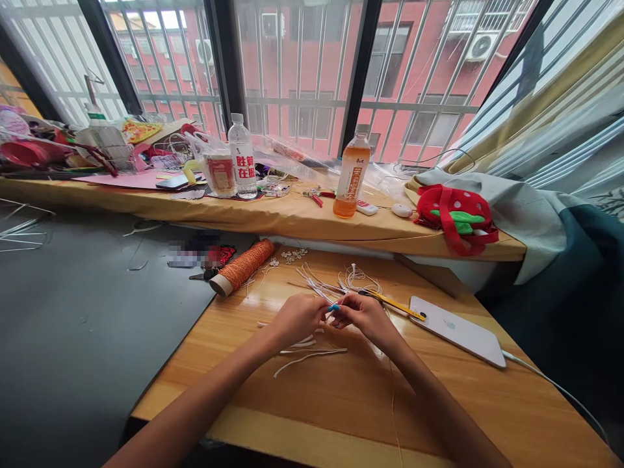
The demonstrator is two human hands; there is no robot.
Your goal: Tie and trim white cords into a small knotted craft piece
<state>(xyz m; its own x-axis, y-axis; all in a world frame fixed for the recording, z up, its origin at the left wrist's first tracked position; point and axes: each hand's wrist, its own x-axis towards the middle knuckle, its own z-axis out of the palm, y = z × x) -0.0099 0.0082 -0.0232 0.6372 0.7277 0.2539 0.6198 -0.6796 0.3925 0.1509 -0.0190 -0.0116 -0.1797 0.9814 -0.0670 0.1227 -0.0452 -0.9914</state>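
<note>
My left hand [303, 316] and my right hand [364, 317] meet over the wooden table, fingertips pinched together. Between them they hold thin white cords [316, 290], whose ends fan out past the fingers. A small bright blue patch [334, 307] shows at the fingertips; what it is I cannot make out. Cut white cord pieces [312, 355] lie by my left wrist. Just beyond my hands rests a loose coil of pale cord [363, 279]. A yellow strip-like tool [397, 305] lies right of my right hand, its near end partly hidden. One thin tan thread [392, 396] runs down toward the table's front edge.
On the wooden table [273, 432] are a spool of orange thread [246, 265], small white knotted pieces [294, 255] and a white phone [455, 329] with a cable. The ledge behind carries a water bottle [242, 159], a tea bottle [351, 174], red-handled pliers [319, 196] and a red pouch [455, 211].
</note>
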